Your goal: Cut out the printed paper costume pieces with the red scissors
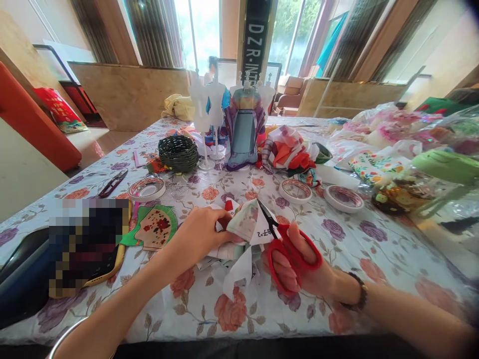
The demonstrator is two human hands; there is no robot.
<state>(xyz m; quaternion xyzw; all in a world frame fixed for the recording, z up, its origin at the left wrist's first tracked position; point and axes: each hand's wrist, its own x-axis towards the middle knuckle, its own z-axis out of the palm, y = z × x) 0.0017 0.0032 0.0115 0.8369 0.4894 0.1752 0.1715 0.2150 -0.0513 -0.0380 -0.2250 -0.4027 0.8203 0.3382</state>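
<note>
While paper is held, scissors [295, 257] touch it.

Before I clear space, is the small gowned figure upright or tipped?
Upright: the gowned figure stands with its wide hem down at the flowered tablecloth and its shoulders above.

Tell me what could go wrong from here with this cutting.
The left fingers pinch the patterned fabric not far from the open scissors, so a slip might nick them. The white printed piece lies against the fabric and could shift, sending the cut astray. Loose white scraps hang just below and might get caught in the blades.
</note>
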